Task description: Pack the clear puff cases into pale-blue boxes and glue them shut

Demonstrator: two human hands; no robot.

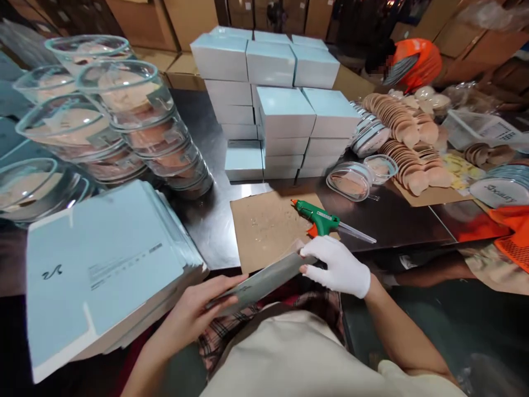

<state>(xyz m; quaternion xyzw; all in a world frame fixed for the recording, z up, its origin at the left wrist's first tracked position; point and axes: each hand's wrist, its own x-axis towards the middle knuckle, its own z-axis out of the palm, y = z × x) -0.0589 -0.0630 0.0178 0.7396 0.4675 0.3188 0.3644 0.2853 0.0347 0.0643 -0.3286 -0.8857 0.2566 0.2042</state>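
- Bench (pixel 212 234) moderately lit; white box tops (pixel 285 110) outshine their sides, suggesting overhead light.
- Glare whitens the bench's metal; highlights glint on clear plastic packs (pixel 142 132).
- Held flat carton (pixel 264 281) shaded grey, its print blurred.
- Floor (pixel 438 325) dim, soft.
- Wide-angle distortion stretches the edges.
- Co-worker's head (pixel 379 59) pixelated.

My single view looks forward and down from my head, near enough to take in my shirt (pixel 276 353) and fingers (pixel 220 283) close below, and reaching across the metal surface (pixel 202 223) to the cardboard boxes (pixel 138 25) at the back.
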